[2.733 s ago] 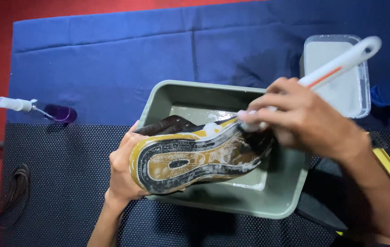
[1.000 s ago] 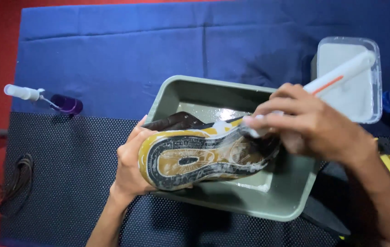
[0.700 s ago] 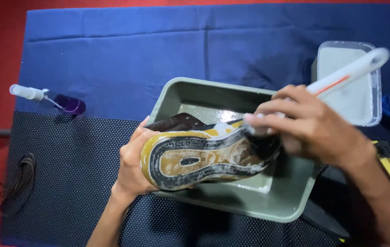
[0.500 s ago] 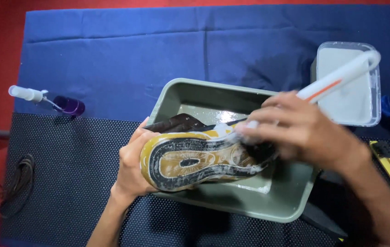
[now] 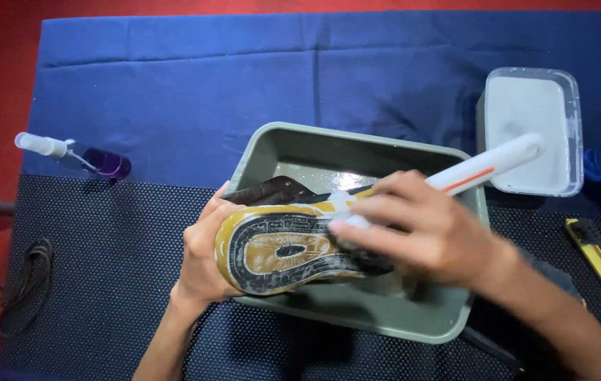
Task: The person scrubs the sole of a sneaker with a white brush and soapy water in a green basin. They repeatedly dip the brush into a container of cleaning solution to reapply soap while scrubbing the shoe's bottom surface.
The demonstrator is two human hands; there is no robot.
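Nearest the camera, the left hand (image 5: 205, 257) is curled around the heel end of a shoe (image 5: 279, 247), fingers wrapped over its edge, holding it sole-up over the near half of a green tub (image 5: 385, 321). The sole is yellow with worn dark patches and looks wet. The right hand (image 5: 420, 236) is clenched around the white handle of a brush (image 5: 487, 168), fingers pressed together on it, with the brush head down against the toe end of the sole; the bristles themselves are hidden under the fingers, so how they meet the rubber cannot be told.

The shoe should handle as light but awkward: the sole is stiff enough to take pressure, the dark upper below it soft and likely to give. Wet rubber is probably slippery, so the firm heel is the sensible place to hold it.

The tub sits on a dotted black mat (image 5: 89, 282) on the counter, with shallow water gleaming inside. To the right lies a yellow-handled brush (image 5: 600, 264); at the far left, a coil of dark lace (image 5: 29, 279). Farther off, on a blue cloth (image 5: 244, 77), rest a small purple spray bottle (image 5: 78, 155) on its side and a clear container (image 5: 533, 134) of pale liquid.
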